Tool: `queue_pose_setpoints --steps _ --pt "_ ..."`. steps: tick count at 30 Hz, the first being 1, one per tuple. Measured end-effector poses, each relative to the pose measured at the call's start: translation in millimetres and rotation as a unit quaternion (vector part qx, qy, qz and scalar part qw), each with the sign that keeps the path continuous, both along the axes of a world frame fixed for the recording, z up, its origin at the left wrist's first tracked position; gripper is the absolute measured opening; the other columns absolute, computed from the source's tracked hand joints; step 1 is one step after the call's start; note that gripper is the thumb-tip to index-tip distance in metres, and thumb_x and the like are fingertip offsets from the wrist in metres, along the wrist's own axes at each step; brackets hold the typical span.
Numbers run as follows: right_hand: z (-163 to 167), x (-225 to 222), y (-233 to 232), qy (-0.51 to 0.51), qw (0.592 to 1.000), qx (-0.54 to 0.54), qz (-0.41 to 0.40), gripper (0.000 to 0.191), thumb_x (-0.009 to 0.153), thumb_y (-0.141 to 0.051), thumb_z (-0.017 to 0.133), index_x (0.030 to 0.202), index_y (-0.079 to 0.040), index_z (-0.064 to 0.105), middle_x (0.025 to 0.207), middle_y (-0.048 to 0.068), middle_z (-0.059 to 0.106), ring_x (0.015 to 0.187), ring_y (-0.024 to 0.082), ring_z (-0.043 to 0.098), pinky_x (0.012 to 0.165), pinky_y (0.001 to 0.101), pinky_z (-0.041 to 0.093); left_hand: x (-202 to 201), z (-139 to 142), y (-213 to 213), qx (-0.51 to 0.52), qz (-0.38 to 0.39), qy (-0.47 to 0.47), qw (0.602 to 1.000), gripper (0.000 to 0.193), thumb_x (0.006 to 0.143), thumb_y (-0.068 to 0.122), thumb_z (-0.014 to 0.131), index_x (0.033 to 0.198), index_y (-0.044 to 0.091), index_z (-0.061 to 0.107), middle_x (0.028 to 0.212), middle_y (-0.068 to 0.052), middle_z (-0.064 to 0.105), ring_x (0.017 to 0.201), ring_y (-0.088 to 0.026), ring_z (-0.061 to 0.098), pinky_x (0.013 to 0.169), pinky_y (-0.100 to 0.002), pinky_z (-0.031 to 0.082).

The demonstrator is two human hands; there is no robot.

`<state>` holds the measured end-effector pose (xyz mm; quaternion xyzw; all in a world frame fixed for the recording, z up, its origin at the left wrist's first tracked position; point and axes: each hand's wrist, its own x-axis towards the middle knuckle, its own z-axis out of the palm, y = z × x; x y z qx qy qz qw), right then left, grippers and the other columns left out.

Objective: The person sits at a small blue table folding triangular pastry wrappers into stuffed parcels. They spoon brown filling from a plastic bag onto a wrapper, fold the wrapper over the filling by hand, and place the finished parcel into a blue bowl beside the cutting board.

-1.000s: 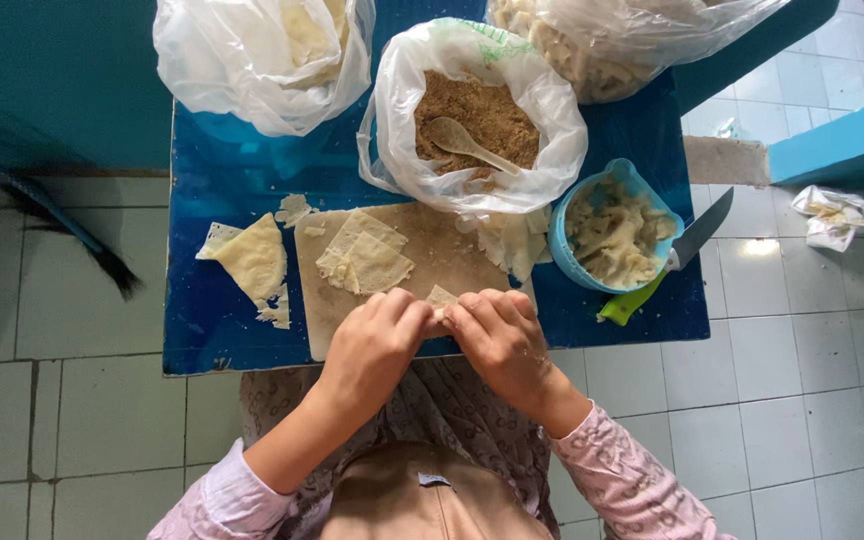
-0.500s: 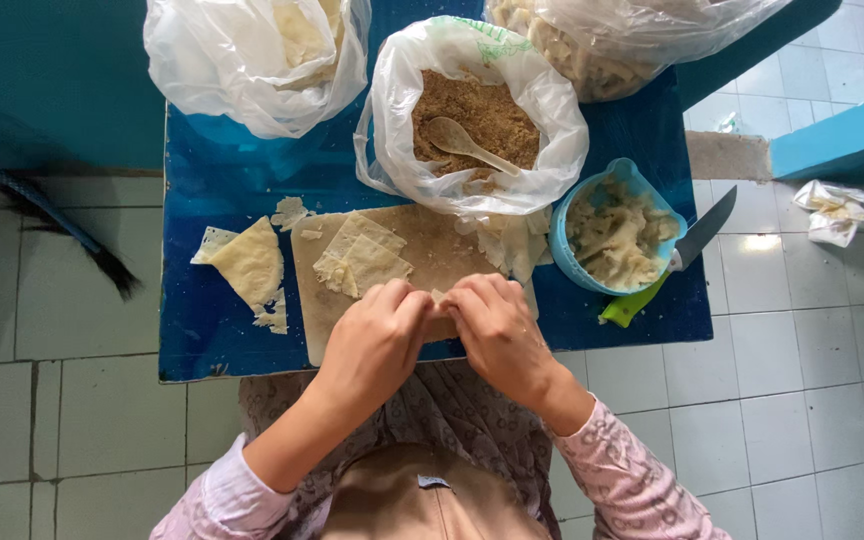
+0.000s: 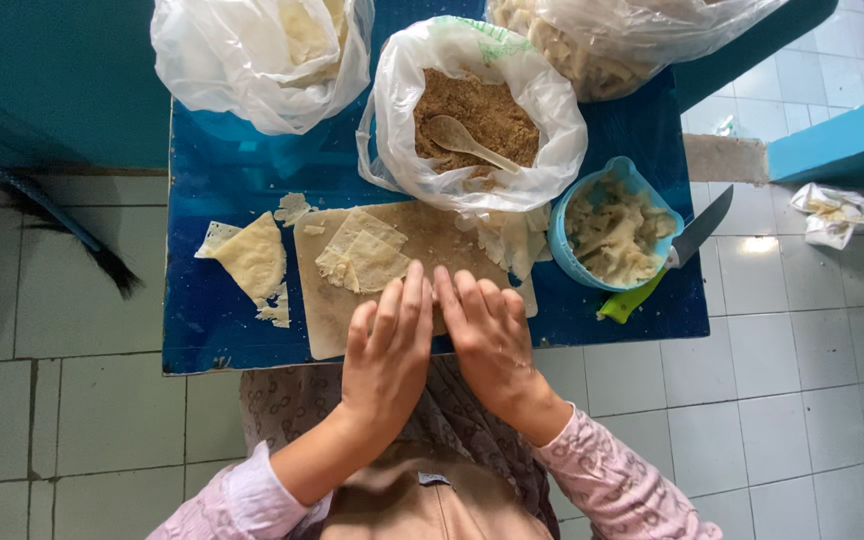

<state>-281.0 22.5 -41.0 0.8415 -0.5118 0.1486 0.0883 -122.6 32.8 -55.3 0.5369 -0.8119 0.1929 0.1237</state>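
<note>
Both hands have flattened since half a second ago: the left hand (image 3: 390, 348) and right hand (image 3: 487, 335) lie palm-down, fingers straight, clutching nothing, pressing the wooden board (image 3: 327, 305) beside 2 thin, pale dough squares (image 3: 362, 257). Whatever lies beneath them is hidden.

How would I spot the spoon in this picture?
Find the blue table, then the middle of three plastic bags, the open bag of brown crumbs. The pale wooden spoon lies on the crumbs, the only utensil there; the green-handled knife sits beside the blue bowl.
</note>
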Motion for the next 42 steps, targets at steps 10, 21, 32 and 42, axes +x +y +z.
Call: queue_pose_setpoints --steps 10,21,32,42 --pt "24 -11 -23 -0.197 0.979 0.04 0.043 0.039 0.091 -0.009 0.069 0.13 -0.007 0.066 0.121 0.008 0.063 0.122 0.028 0.056 0.105 0.0423 0.039 10 14 -20 0.055 0.006 0.036 0.998 0.065 0.092 0.012 0.057 0.157 0.006 0.047 0.167 -0.008 0.032 0.148 -0.023 0.033 0.119 -0.04 0.025" --pt "19 -1 -50 -0.189 0.976 0.014 0.103 0.02 0.086 -0.014 0.079 0.105 -0.01 0.075 0.104 0.003 0.068 0.108 0.025 0.061 0.097 0.0411 0.039 122 23 -15 -0.025 0.139 0.258 0.956 0.069 0.103 0.0 0.062 0.166 0.002 0.032 0.169 -0.021 0.033 0.157 -0.04 0.031 0.129 -0.054 0.022" --pt "63 -66 -105 -0.179 0.954 -0.237 -0.034 0.018 0.102 -0.015 0.07 0.114 -0.009 0.058 0.104 0.008 0.063 0.105 0.03 0.059 0.096 0.0449 0.04 199 20 12 -0.037 0.223 0.238 0.945 0.072 0.106 0.017 0.069 0.164 -0.007 0.033 0.165 -0.027 0.034 0.152 -0.044 0.031 0.121 -0.059 0.024" --pt "130 -88 -196 -0.096 0.955 -0.261 -0.105 0.016 0.115 -0.007 0.054 0.128 -0.002 0.062 0.121 0.013 0.062 0.115 0.023 0.063 0.1 0.0395 0.049 205 21 3 -0.048 0.214 0.27 0.938 0.061 0.111 0.023 0.067 0.163 0.003 0.042 0.162 -0.019 0.041 0.147 -0.04 0.037 0.126 -0.056 0.03"
